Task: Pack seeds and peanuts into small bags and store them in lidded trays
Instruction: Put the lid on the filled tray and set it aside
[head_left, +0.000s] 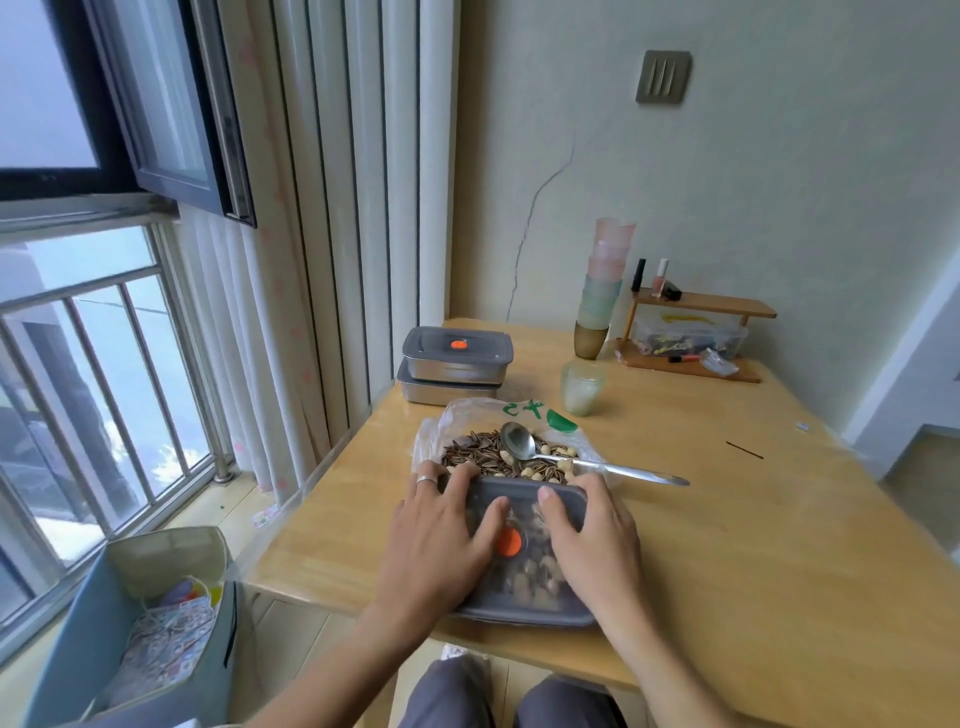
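**Both hands on the tray lid, head view.** The left hand (441, 530), with a ring on one finger, and the right hand (595, 545) lie spread and flat on the grey lid (519, 496). Neither grips anything. The fingers reach towards the lid's far edge and the thumbs point inward at the orange valve (508, 542) between them.

The lid covers a tray (524, 617) at the near edge of the table (727, 519), and pale peanuts show dimly through it. The tray sits directly under the hands. Its long axis appears to run near to far, with one hand on each half, so neither is the nearer. The step in hand is judged to be pressing the lid home, and even pressure on both sides would matter.

Just beyond the far rim is an open plastic bag (467, 415) of loose seeds and peanuts (483, 454). A spoon (519, 441) rests in it with its handle pointing right.

Farther off to the left are two stacked lidded trays (454, 358), on the left hand's side. A glass (583, 387) stands to their right.
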